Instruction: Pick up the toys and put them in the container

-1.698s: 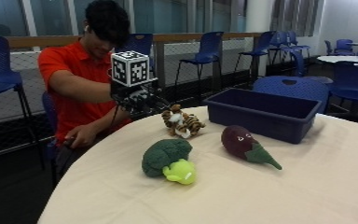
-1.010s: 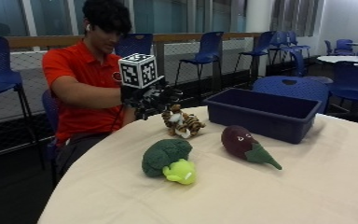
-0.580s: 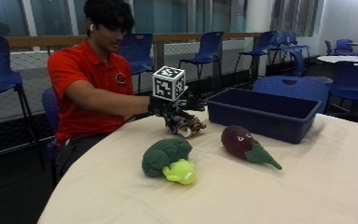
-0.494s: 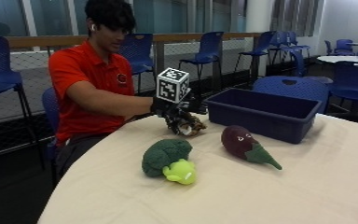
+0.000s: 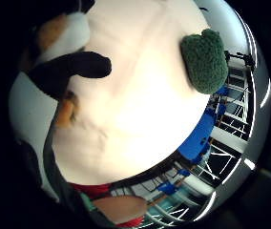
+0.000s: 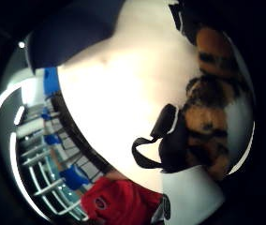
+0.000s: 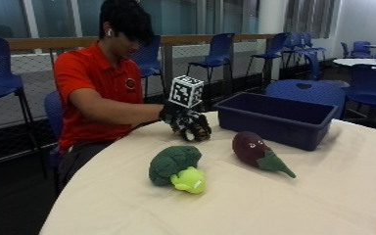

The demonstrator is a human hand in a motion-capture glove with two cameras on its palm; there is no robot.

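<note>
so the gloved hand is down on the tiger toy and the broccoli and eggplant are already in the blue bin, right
Not quite. The gloved right hand is on the tiger toy, but the broccoli and eggplant lie on the table, outside the blue bin, as the outside view shows.

shirt: red short-sleeved polo (image 7: 90, 81), collar, small dark round logo on the chest
trousers: dark, only the lap shows above the table edge
ear: small white earbud
right hand (image 7: 187, 125): black glove over it, white plastic pieces at the fingers
palm views: black strap loop (image 6: 149, 145), black finger pad (image 5: 71, 69), white plastic beside them
</note>
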